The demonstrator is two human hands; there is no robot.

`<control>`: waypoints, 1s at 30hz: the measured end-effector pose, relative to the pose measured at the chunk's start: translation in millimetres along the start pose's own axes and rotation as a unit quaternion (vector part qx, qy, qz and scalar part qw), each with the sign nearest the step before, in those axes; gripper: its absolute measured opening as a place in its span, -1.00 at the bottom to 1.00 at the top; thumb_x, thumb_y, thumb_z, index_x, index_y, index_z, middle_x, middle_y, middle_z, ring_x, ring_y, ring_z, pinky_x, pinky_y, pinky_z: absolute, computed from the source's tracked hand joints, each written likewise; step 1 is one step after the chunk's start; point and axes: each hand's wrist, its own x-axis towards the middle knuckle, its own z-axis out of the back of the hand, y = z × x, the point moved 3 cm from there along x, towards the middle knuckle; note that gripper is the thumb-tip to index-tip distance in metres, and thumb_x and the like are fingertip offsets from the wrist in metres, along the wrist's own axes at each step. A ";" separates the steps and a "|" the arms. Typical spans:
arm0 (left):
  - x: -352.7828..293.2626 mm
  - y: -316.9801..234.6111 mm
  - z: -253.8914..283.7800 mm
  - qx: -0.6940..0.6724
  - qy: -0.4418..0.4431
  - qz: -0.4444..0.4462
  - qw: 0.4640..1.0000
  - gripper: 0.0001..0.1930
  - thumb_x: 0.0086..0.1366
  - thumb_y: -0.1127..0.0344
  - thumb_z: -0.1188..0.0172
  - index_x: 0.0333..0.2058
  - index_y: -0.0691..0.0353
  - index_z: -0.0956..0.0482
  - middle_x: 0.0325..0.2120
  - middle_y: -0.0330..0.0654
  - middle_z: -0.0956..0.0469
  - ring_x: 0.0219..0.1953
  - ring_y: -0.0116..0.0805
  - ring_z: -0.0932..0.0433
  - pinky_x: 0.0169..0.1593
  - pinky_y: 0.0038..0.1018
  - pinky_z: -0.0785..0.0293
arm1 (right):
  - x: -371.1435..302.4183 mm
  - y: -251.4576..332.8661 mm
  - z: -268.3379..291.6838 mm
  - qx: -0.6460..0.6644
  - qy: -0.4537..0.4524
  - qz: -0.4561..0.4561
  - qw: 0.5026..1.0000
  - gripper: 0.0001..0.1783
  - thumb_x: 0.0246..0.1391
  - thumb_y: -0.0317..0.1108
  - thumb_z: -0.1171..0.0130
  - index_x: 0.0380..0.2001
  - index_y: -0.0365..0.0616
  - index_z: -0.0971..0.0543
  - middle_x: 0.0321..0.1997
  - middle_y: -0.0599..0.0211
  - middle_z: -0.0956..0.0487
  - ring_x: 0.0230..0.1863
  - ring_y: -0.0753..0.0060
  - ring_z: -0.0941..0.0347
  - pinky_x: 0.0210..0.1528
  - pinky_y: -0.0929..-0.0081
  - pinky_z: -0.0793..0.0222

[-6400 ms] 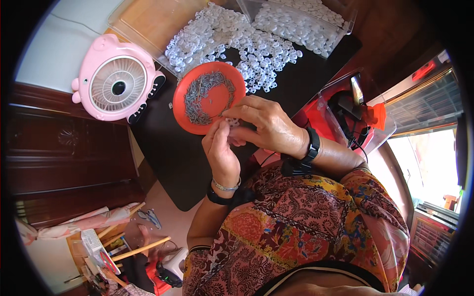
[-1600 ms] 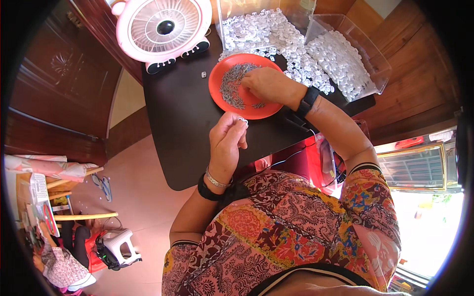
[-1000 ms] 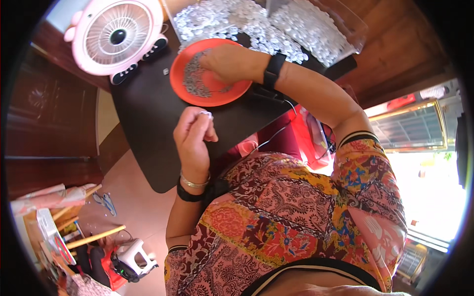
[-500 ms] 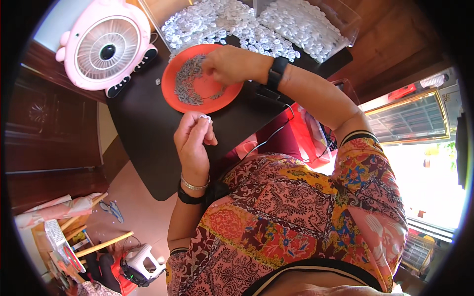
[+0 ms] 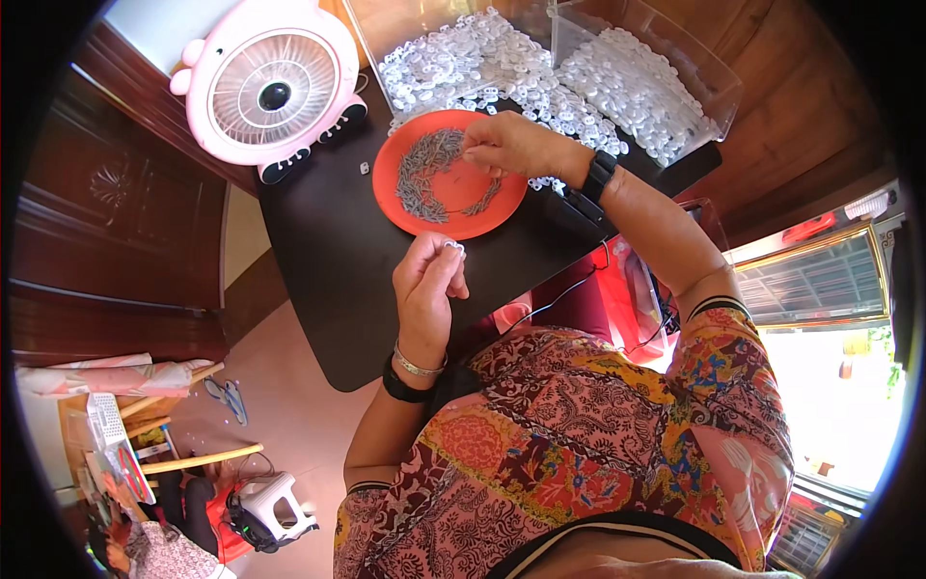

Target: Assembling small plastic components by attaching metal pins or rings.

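A small white plastic piece (image 5: pixel 453 247) is pinched between the thumb and fingers of my left hand (image 5: pixel 426 280), just in front of an orange plate (image 5: pixel 468 228). On that plate lie many thin grey metal pins (image 5: pixel 422 164), heaped mostly along its left side; they look like small screws or nails. Above the plate's right part is my right hand (image 5: pixel 516 152), its thumb and fingertips pressed together. Whatever is between those fingertips is too small to make out.
Behind the plate, clear plastic bins (image 5: pixel 714 130) hold heaps of white plastic pieces (image 5: pixel 637 92), some spilling onto the dark table (image 5: pixel 333 299). A pink fan (image 5: pixel 275 96) stands at the back left. A cable (image 5: pixel 559 297) hangs by the table's right edge. A person (image 5: pixel 174 550) is at lower left.
The whole view has shifted, so the table appears further right and slightly lower. My right fingers have drawn together over the plate. The left hand still pinches the white piece.
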 end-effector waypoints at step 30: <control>30.3 113.3 -201.5 0.398 0.371 -0.199 0.815 -0.81 0.10 0.38 -0.01 -0.57 0.32 -0.56 -0.30 0.13 -0.56 -0.24 0.09 -0.50 -0.09 -0.18 -0.45 | -209.3 152.2 108.5 -0.278 -0.274 0.152 0.908 -0.76 0.08 -0.34 -0.19 -0.55 -0.29 -0.50 -0.68 0.29 -0.37 -0.68 0.52 -0.27 -0.63 0.50 -0.13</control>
